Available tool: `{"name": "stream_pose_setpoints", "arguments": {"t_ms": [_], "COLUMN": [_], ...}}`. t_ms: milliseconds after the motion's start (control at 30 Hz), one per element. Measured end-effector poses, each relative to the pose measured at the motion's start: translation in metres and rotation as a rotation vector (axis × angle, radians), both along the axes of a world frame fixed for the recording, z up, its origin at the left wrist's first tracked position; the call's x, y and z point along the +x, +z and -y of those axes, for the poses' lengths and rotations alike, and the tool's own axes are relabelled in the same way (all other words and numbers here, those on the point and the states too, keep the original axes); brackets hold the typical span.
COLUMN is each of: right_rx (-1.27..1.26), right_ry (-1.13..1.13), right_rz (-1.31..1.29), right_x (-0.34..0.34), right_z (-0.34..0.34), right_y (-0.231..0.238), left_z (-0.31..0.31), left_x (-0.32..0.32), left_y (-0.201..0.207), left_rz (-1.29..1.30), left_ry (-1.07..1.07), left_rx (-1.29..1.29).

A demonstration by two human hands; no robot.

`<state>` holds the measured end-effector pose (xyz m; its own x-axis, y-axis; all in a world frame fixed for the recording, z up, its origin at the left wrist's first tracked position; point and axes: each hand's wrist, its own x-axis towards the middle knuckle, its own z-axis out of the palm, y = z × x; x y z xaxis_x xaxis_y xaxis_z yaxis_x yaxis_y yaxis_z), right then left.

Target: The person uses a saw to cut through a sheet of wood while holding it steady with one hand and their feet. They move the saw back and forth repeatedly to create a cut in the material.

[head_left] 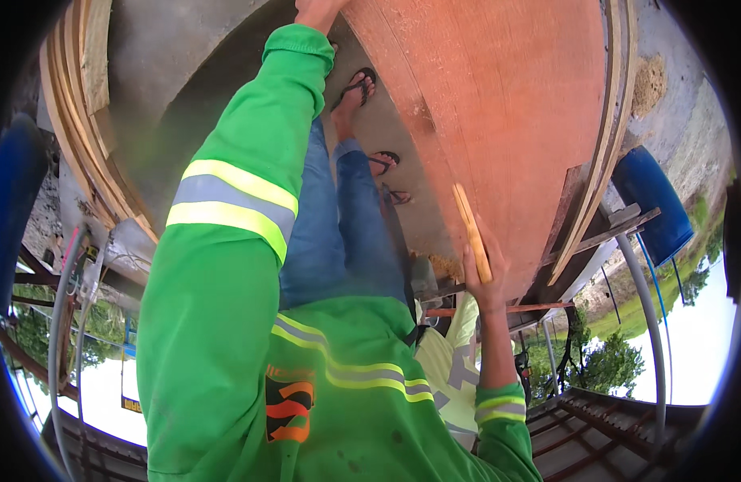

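From the head view, my right hand closes its grip on a yellow stick held against the reddish plywood sheet. My left hand reaches the sheet's top edge; its grip I cannot tell.

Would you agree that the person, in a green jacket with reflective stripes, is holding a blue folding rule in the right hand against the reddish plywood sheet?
Not quite: the colour is wrong. The head view shows the folding rule in the right hand is yellow, not blue. The rest stands: the green jacket has reflective stripes, and the rule lies against the reddish plywood sheet.
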<state>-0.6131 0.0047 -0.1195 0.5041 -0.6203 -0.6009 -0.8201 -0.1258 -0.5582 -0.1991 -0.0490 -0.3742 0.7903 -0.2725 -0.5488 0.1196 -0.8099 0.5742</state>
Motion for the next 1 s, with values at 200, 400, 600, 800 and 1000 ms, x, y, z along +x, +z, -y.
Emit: {"name": "stream_pose_setpoints", "arguments": {"t_ms": [200,400,600,800,1000], "right_rx": [0.019,0.013,-0.159,0.095,-0.008], "right_ry": [-0.139,-0.018,-0.071,-0.155,0.011], "right_rz": [-0.02,-0.205,0.105,-0.106,-0.073], "right_x": [0.061,-0.045,0.042,-0.013,-0.044], "right_z": [0.005,-0.029,0.008,-0.02,-0.023], "right_y": [-0.033,0.146,-0.088,0.07,0.09], "left_z": [-0.001,-0.009,0.006,-0.016,-0.011], "left_x": [0.031,0.008,-0.015,0.018,0.007], "left_y": [-0.007,-0.006,-0.003,-0.002,0.01], "left_rz": [0.058,0.072,0.07,0.073,0.105], "left_ry": [-0.177,-0.033,-0.089,-0.119,-0.09], "left_rx": [-0.128,-0.089,-0.176,-0.206,-0.159]}}
